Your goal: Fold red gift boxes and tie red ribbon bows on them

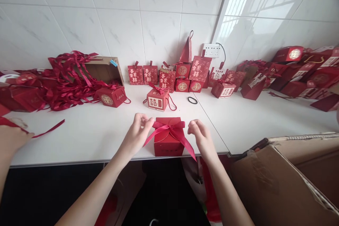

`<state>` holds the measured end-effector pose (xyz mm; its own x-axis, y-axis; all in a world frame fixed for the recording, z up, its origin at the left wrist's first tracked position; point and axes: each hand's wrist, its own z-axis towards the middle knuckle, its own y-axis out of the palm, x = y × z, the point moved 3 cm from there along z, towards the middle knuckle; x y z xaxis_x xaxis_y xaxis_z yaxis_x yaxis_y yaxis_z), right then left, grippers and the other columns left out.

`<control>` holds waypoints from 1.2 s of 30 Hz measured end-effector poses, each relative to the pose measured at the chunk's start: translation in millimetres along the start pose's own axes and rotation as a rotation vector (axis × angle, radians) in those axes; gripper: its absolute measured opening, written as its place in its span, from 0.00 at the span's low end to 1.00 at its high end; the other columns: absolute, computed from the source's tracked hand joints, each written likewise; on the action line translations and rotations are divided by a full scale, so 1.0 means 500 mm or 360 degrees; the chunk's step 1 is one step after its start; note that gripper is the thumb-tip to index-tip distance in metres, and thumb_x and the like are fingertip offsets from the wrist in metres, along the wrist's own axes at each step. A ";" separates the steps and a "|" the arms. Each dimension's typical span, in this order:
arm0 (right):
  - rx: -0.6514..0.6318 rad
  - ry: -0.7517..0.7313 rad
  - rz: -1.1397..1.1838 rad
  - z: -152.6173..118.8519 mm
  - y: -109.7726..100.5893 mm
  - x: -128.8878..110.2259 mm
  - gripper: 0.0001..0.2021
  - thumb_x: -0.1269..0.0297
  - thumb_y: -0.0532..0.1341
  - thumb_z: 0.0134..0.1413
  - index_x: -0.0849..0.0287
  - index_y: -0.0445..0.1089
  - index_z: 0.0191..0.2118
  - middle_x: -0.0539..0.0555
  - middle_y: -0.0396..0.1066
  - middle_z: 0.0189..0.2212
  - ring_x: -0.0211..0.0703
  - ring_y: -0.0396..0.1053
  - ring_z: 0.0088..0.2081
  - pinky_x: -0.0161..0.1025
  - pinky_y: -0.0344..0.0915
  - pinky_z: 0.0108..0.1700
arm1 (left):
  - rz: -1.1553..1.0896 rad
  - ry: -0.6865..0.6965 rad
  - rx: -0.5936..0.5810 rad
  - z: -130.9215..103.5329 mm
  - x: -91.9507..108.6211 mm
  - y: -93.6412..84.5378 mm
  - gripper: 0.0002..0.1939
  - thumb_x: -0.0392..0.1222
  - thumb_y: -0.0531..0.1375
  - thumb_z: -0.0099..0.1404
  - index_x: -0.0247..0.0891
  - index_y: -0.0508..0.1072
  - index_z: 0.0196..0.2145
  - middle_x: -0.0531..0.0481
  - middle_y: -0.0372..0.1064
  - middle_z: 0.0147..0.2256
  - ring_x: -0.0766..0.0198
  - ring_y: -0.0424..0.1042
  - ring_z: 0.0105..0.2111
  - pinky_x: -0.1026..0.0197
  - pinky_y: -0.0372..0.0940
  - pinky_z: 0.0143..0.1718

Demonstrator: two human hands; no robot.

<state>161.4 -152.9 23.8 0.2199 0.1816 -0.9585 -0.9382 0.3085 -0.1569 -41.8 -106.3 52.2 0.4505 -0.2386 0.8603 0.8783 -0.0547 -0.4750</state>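
A red box (168,146) stands at the table's front edge, with a crimson ribbon bow (171,127) across its folded top. The bow's two tails hang down, one to the left and one to the right. My left hand (141,127) is closed at the left loop, its thumb and forefinger against the ribbon. My right hand (199,130) is just right of the bow, fingers curled together, with a small gap to the ribbon and nothing visible in them.
Behind are small red boxes (158,100), red cards (136,75) and a black band (192,100). Heaped ribbons (69,91) lie left, stacked boxes (291,67) right. An open carton (267,176) is at the front right. Another person's hand (13,137) holds ribbon at far left.
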 end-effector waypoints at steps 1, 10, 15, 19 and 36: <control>0.0065 -0.0112 -0.0057 -0.005 -0.009 -0.010 0.17 0.47 0.51 0.56 0.58 0.60 0.31 0.51 0.62 0.29 0.41 0.63 0.34 0.40 0.62 0.41 | 0.0085 0.0047 0.0017 -0.004 0.012 -0.008 0.17 0.57 0.51 0.60 0.40 0.60 0.32 0.54 0.63 0.29 0.64 0.65 0.30 0.63 0.59 0.33; -0.0563 -0.0537 -0.0669 -0.035 0.035 -0.044 0.44 0.61 0.65 0.45 0.51 0.38 0.63 0.59 0.40 0.62 0.51 0.41 0.64 0.51 0.49 0.62 | 0.0597 0.0118 -0.0280 -0.010 0.055 -0.002 0.19 0.53 0.52 0.61 0.39 0.59 0.19 0.56 0.62 0.18 0.67 0.61 0.20 0.65 0.53 0.22; -0.0524 -0.0553 -0.0687 -0.030 0.039 -0.029 0.40 0.64 0.62 0.47 0.52 0.40 0.63 0.60 0.45 0.60 0.51 0.44 0.63 0.53 0.49 0.62 | 0.0009 -0.0231 -0.0692 -0.022 0.041 0.001 0.22 0.56 0.51 0.61 0.38 0.59 0.18 0.56 0.59 0.13 0.70 0.57 0.12 0.67 0.52 0.16; -0.0496 -0.0547 -0.0746 -0.032 0.037 -0.029 0.41 0.64 0.63 0.46 0.52 0.40 0.63 0.61 0.47 0.60 0.53 0.45 0.62 0.54 0.51 0.61 | -0.0266 -0.0610 -0.0999 -0.064 0.033 0.013 0.18 0.56 0.53 0.59 0.38 0.63 0.23 0.53 0.66 0.13 0.69 0.60 0.09 0.69 0.49 0.11; 0.0004 -0.0213 -0.0598 0.004 0.004 -0.058 0.20 0.46 0.47 0.58 0.58 0.63 0.33 0.55 0.68 0.32 0.44 0.66 0.35 0.41 0.62 0.37 | 0.0326 -0.0302 -0.0629 -0.001 0.027 -0.056 0.30 0.66 0.45 0.59 0.37 0.67 0.21 0.46 0.70 0.22 0.60 0.70 0.22 0.65 0.58 0.18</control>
<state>153.8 -155.5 51.7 0.5807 0.1754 -0.7950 -0.7851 0.3789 -0.4900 -60.6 -108.2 77.1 0.6615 -0.1037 0.7427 0.6568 -0.3979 -0.6406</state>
